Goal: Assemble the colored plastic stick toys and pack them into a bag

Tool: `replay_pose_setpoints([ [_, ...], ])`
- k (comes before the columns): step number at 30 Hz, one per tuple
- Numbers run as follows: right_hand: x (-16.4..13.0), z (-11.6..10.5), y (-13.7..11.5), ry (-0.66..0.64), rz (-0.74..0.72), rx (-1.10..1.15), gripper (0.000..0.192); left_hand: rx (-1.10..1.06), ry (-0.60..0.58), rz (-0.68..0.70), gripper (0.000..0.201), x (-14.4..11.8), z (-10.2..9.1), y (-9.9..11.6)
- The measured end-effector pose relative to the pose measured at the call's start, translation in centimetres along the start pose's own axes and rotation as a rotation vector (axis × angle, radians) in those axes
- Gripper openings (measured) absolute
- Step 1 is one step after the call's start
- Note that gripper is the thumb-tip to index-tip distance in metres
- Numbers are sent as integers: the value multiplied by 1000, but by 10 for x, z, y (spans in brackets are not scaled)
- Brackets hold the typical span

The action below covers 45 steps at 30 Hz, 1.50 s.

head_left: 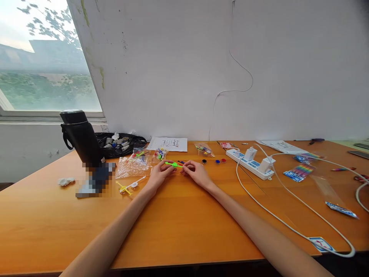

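Both arms stretch out over the orange wooden worktop (178,223), and the left hand (159,174) and right hand (195,172) meet near its middle, each pinching one end of a thin neon-green plastic stick with a round hub (174,164), held just above the surface. At ten o'clock from it lie crinkled clear plastic bags of coloured parts (135,164); at three o'clock sit small round coloured buttons (217,162) and, beyond them, a white power strip (250,163).

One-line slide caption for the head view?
Both hands, left hand and right hand, pinch a green plastic spinner toy over an orange table, beside a black flask and white power strip.
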State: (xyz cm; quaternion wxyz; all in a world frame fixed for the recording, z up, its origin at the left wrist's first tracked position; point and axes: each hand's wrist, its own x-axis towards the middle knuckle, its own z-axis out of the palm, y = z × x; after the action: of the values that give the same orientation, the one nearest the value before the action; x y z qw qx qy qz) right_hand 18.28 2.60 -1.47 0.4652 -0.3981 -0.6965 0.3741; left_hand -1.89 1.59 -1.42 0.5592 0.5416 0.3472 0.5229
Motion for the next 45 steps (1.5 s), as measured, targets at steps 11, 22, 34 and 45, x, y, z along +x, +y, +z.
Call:
replay_pose_setpoints([
  [11,-9,3,-13,-71,-117,-296,20,139,53,82,50,1,1,0],
  [22,-10,5,-11,-157,-196,-344,21,144,37,77,51,4,-3,-3],
  [34,-9,8,-11,-263,-293,-367,14,225,-24,125,43,2,4,-5],
  [45,-7,7,-6,-240,-277,-375,15,233,113,163,38,-7,5,11],
])
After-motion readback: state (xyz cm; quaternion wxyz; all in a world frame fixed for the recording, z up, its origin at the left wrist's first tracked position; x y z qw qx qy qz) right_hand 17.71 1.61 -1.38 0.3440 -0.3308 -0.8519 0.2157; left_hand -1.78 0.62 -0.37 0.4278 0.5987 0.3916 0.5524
